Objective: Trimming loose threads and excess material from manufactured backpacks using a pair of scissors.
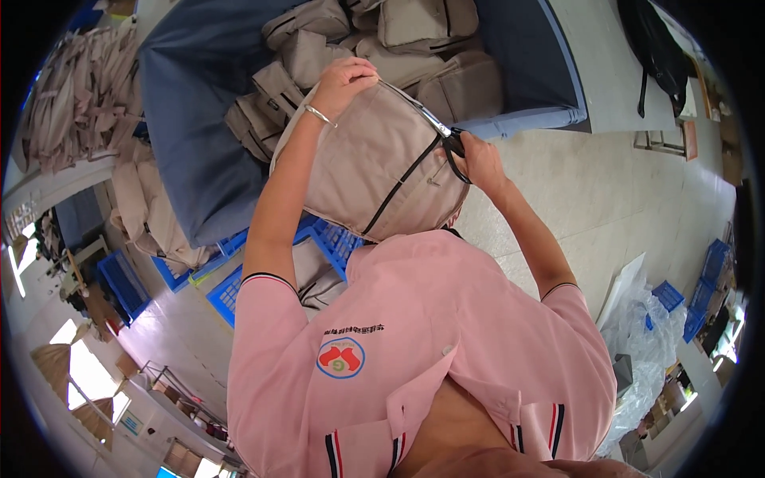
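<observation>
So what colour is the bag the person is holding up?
The bag is beige, trimmed with black zip lines, seen best in the head view.

Bag [374,159]: beige, black zip lines and black strap. Shirt [414,342]: pink, dark sleeve trim, red-and-blue chest emblem, striped collar tips. Bin [199,119]: blue-grey cloth, stacked beige bags [398,32] inside. Crates [231,291]: bright blue. Floor [621,191]: pale grey. Bracelet [319,115]: silver.
</observation>
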`<action>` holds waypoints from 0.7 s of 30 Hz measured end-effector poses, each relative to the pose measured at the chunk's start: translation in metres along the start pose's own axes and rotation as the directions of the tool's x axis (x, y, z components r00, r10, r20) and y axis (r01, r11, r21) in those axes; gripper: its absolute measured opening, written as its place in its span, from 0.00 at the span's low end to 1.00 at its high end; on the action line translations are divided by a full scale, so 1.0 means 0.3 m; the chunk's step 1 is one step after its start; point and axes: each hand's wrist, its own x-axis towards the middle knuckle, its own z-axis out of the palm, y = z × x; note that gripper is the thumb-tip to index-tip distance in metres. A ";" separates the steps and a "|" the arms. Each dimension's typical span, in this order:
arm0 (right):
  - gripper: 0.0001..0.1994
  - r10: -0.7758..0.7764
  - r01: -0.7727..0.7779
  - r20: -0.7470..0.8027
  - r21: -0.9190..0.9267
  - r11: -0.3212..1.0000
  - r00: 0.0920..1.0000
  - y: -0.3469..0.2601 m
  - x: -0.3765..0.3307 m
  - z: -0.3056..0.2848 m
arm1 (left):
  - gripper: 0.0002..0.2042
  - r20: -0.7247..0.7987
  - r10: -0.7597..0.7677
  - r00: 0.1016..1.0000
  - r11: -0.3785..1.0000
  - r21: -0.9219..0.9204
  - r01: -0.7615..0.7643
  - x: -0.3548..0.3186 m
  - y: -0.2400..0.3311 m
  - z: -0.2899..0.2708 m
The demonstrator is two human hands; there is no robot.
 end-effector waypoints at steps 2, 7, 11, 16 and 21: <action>0.32 -0.044 0.045 -0.039 0.008 0.999 0.998 -0.010 0.007 -0.010 | 0.08 0.008 0.043 0.999 0.998 0.055 -0.043 -0.004 0.015 0.004; 0.30 -0.051 0.048 -0.021 -0.101 0.994 0.999 -0.051 0.047 -0.036 | 0.08 -0.017 0.034 0.999 0.997 0.070 -0.033 -0.013 0.046 -0.004; 0.30 -0.066 0.059 -0.050 -0.131 0.990 0.997 -0.057 0.042 -0.012 | 0.08 0.068 0.010 0.998 0.993 0.114 -0.018 -0.007 0.061 -0.030; 0.30 -0.020 0.010 -0.104 -0.096 0.995 0.994 -0.055 0.022 0.023 | 0.08 0.084 -0.062 0.995 0.998 0.033 0.059 -0.006 0.068 -0.013; 0.29 0.036 -0.039 -0.091 -0.032 0.999 0.995 -0.046 0.024 0.019 | 0.08 0.086 -0.041 0.995 0.998 0.050 0.037 -0.012 0.069 -0.012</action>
